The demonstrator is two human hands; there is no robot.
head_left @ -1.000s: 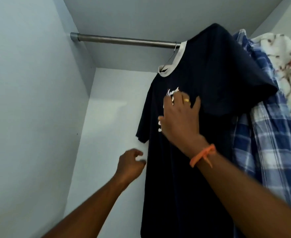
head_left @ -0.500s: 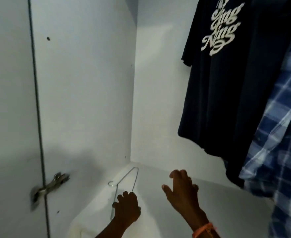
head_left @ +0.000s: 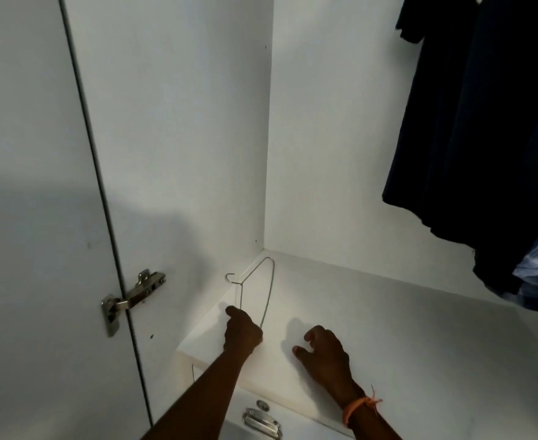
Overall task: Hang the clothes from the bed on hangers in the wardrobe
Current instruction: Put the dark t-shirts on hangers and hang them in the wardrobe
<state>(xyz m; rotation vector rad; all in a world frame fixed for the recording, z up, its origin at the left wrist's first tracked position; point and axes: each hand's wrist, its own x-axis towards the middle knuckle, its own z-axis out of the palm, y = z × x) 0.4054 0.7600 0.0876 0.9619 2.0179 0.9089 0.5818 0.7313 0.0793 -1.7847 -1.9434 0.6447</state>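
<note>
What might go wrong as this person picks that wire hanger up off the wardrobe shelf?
The wire hanger leans in the corner against the side wall, so its hook may scrape or catch there as the left hand lifts it. Its lower end juts past the shelf edge and may snag. The dark t-shirt hangs close by; a swinging hanger might catch it.

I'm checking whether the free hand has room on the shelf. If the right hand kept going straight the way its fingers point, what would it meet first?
Probably the wire hanger that the left hand grips: the right hand points up-left across the bare white shelf. Depth is unclear, so it might pass beside it and reach the side wall.
</note>
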